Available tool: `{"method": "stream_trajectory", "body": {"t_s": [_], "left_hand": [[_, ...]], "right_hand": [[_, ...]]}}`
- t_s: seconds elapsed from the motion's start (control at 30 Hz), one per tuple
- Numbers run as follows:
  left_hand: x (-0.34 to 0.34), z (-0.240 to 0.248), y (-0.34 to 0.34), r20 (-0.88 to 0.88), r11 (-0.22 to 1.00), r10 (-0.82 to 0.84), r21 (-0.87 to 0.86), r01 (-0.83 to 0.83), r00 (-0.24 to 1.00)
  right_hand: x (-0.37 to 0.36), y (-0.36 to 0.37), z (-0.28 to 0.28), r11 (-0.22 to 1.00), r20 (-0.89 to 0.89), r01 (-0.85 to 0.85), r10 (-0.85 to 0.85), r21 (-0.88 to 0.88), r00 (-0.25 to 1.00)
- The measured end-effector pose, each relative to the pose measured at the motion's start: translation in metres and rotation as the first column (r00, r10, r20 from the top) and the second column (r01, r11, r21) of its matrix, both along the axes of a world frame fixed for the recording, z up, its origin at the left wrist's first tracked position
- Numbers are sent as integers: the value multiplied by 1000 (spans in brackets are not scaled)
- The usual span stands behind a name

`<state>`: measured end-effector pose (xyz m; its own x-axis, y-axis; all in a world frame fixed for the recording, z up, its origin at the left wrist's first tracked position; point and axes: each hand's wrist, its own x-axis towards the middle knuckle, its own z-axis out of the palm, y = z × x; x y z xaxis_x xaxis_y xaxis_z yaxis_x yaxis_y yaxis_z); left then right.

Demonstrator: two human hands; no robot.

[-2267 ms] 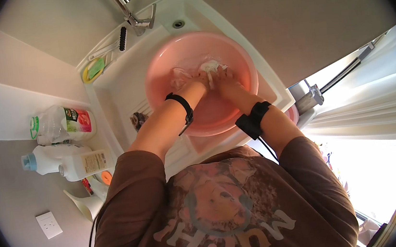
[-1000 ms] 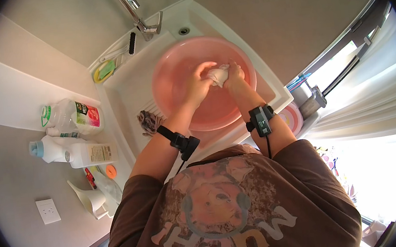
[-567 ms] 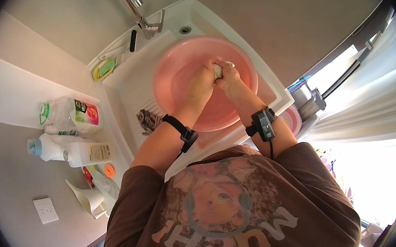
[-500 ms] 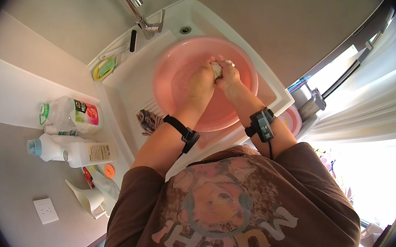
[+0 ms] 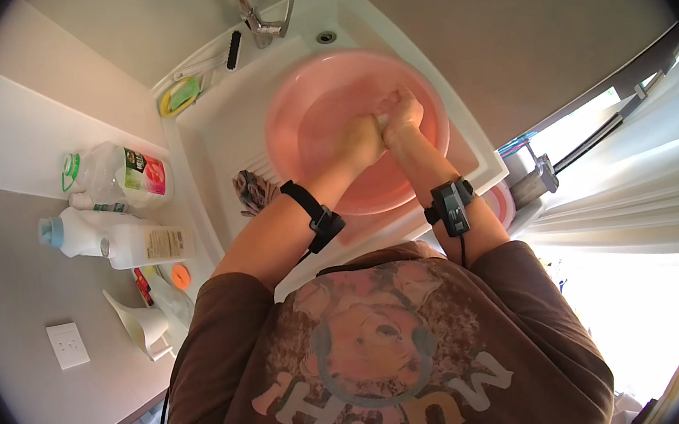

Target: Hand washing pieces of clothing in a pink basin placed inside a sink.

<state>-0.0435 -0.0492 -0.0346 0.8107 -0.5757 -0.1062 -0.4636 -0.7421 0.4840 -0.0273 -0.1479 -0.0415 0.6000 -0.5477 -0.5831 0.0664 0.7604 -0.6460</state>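
Observation:
Over the pink basin (image 5: 286,135), my two hands are pressed together around a small white cloth (image 5: 382,121), mostly hidden by the fingers. My left hand (image 5: 361,142), slightly blurred, is closed on it. Turned palm inward, my right hand (image 5: 403,114) has its fingers curled around the cloth's other side. The basin stands in the white sink (image 5: 218,117) and holds some water. To its left, a crumpled dark patterned cloth (image 5: 255,191) lies on the ribbed washboard part of the sink.
A chrome faucet (image 5: 266,26) rises at the back, near a black-bristled brush (image 5: 234,51) and a green soap bar (image 5: 185,92) in a yellow dish. Several bottles, including a clear jug (image 5: 112,176) and a white bottle (image 5: 148,244), line the left ledge. Right is a white curtain (image 5: 629,206).
My hands have turned against each other around the white cloth; the right palm now shows more, and the left has drawn slightly nearer me. The whole view has shifted a little.

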Motion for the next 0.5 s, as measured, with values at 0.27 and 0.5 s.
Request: {"method": "stream_trajectory", "body": {"t_s": [0.27, 0.5], "left_hand": [[9, -15, 1, -364, 990, 63, -96, -105, 929], [16, -33, 27, -489, 801, -15, -529, -282, 872]], "right_hand": [[-10, -2, 9, 990, 133, -142, 140, 11, 981], [-4, 7, 2, 904, 357, -427, 409, -33, 839]]}}
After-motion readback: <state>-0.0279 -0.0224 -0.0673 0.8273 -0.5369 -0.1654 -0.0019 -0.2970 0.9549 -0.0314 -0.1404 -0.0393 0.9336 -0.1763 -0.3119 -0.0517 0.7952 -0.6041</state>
